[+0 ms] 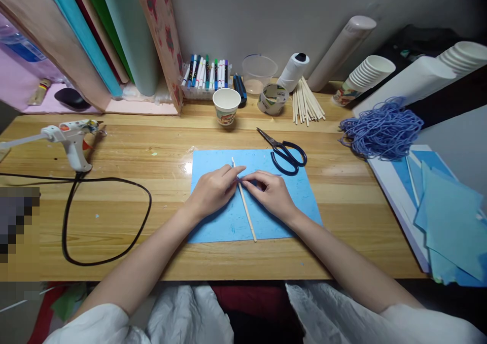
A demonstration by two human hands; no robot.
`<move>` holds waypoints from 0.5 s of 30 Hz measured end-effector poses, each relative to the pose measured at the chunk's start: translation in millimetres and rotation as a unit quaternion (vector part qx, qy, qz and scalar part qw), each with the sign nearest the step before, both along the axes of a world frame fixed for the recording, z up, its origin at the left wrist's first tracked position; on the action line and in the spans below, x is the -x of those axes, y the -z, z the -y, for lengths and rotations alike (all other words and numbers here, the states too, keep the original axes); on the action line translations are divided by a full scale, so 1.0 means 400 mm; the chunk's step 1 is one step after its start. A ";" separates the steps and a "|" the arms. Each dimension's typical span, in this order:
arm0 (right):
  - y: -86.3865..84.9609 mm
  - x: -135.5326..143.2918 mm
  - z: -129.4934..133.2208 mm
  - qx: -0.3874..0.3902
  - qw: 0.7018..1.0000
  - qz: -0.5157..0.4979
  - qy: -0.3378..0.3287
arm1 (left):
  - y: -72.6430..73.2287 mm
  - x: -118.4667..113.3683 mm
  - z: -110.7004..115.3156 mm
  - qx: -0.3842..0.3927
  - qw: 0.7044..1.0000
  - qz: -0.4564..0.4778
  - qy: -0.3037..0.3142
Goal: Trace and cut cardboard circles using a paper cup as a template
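A thin wooden stick (248,213) lies slanted over a blue sheet (297,217), its near end by the sheet's front edge. My left hand (216,191) is closed around the upper part of the stick, index finger stretched over it. From the other side, the fingertips of my right hand (271,194) pinch at the same spot. A small bit of blue string (239,180) shows there between the fingertips, mostly hidden. Black-handled scissors (286,153) rest across the sheet's top right edge, blades pointing away to the left.
A paper cup (227,108), markers (207,74), tape roll (272,99), white thread spool (293,72) and loose sticks (306,103) line the back. Blue string bundle (382,128) and cut sheets (452,217) lie right. A glue gun (74,141) with looped black cable (148,217) is left.
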State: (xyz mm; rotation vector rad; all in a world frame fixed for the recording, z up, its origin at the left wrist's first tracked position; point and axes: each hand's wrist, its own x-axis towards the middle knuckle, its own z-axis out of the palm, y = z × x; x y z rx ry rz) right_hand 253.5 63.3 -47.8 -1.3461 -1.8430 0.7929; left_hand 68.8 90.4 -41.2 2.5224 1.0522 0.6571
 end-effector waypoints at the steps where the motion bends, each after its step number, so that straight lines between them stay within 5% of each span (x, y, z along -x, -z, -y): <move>1: 0.000 -0.001 0.000 -0.003 1.000 0.003 -0.007 | 0.000 0.000 -0.001 -0.006 1.000 -0.012 -0.005; 11: -0.007 0.000 -0.001 -0.015 0.998 0.033 -0.042 | -0.017 -0.007 -0.004 -0.016 0.998 -0.042 -0.053; 15: -0.002 0.001 0.002 -0.003 1.000 0.019 -0.018 | -0.009 -0.006 -0.004 -0.027 0.999 -0.029 -0.027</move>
